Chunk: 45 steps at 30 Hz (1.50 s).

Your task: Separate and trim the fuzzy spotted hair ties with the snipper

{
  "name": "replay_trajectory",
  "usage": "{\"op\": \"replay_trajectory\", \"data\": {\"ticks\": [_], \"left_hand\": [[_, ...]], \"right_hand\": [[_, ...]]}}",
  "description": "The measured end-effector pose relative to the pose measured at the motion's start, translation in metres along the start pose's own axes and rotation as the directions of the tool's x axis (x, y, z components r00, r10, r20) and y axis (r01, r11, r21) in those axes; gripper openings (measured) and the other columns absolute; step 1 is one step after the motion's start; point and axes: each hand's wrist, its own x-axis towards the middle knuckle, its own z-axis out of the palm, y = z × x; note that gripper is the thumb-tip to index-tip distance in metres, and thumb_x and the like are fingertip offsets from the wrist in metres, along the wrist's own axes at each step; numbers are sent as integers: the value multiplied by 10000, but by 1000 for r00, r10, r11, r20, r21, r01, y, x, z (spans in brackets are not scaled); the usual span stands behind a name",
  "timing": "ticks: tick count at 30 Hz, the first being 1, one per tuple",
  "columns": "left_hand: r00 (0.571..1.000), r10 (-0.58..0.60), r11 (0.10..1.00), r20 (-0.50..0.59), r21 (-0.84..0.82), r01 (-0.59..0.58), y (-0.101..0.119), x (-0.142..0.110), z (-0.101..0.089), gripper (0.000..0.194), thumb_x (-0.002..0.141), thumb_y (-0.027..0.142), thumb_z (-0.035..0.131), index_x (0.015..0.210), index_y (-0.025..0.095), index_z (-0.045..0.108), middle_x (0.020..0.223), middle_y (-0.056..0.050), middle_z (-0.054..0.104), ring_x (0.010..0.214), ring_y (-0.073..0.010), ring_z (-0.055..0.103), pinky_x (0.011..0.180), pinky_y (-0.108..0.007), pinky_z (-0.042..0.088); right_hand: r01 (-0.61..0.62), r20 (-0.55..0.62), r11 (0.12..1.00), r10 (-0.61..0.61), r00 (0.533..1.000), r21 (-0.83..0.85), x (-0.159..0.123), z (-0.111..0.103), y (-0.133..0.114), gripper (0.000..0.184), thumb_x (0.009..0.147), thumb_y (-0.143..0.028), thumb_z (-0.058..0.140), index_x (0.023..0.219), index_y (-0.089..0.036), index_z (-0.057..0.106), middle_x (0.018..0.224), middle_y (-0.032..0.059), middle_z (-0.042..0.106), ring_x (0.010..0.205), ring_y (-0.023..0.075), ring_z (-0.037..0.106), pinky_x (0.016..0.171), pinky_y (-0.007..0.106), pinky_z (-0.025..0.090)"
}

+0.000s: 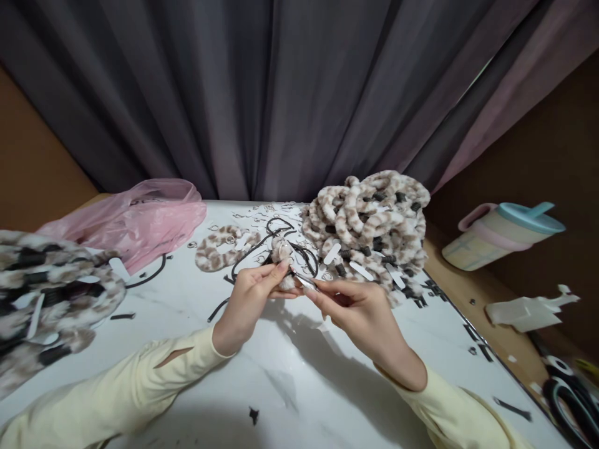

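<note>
Over the middle of the white table, my left hand (248,299) pinches a fluffy white-and-brown plush piece (282,251) between thumb and fingers. Close against it, my right hand (360,308) is closed on a small shiny metallic piece (306,282), whose tip meets the plush. Its exact kind is too small to make out. Black cord (255,249) loops behind the left hand. A spotted plush ring (219,248) with a white tag lies just beyond, to the left.
Spotted plush rings form a tall pile (365,215) at the right and another heap (56,299) at the left. A pink plastic bag (154,218) lies behind the left heap. Metal rings are scattered at the back. A cup (500,237), white bottle (526,313) and scissors (568,399) are on the right.
</note>
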Motion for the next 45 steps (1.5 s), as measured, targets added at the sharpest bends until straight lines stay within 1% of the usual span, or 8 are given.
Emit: {"op": "replay_trajectory", "data": {"ticks": [6,12,17,22,27,32,40,45], "left_hand": [[999,-39,999,8,2,39,6,0,-1,320,732,422,676,789,111,723,770,-62,717,749,-187,667,729,-283,561],[995,-101,994,10,34,100,7,0,-1,336,722,442,674,748,111,724,754,-61,708,702,-173,666,732,-282,563],[993,-117,991,13,73,116,9,0,0,358,693,468,690,684,110,712,715,-60,686,675,-177,653,740,-316,568],[994,-105,989,25,106,102,8,-1,2,355,730,467,650,689,119,710,735,-54,684,727,-183,649,754,-305,560],[999,45,986,-2,158,-45,-5,-6,4,328,779,437,604,679,134,681,709,-24,669,764,-186,628,742,-285,553],[989,134,976,-64,181,-121,-15,-13,8,314,799,414,586,663,136,640,679,-18,645,731,-181,602,733,-280,547],[988,135,978,-73,170,-121,-19,-11,7,332,797,425,579,613,149,588,680,-2,619,698,-158,572,683,-247,535],[990,123,977,-64,180,-110,-16,-6,6,312,779,424,611,643,144,591,621,23,570,665,-134,575,695,-233,533]], "right_hand": [[515,8,709,-585,811,-482,-5,7,14,198,905,-181,499,1000,-58,622,571,4,545,462,91,467,442,215,344],[612,281,349,-656,700,-710,-9,3,21,353,906,-55,387,1255,-4,410,633,31,575,498,137,496,389,269,309],[682,422,250,-627,655,-687,-8,-2,17,334,850,13,375,1172,43,462,679,71,586,545,168,531,374,296,325],[667,418,299,-588,692,-682,-8,-3,12,273,899,-39,389,1143,17,499,664,57,576,515,159,529,369,289,306],[499,212,702,-460,862,-509,-7,-1,4,257,962,-201,368,1007,-76,588,627,27,572,452,107,491,422,236,347],[397,119,846,-380,917,-357,-8,5,-1,264,936,-238,446,745,-131,592,533,-8,517,430,81,439,433,200,327],[510,145,635,-535,832,-580,-13,20,16,262,952,-154,357,1087,-32,546,658,57,580,480,134,520,407,245,369],[491,119,643,-531,839,-588,-9,16,16,271,959,-167,348,1071,-46,563,664,61,595,502,134,550,439,243,412]]}}
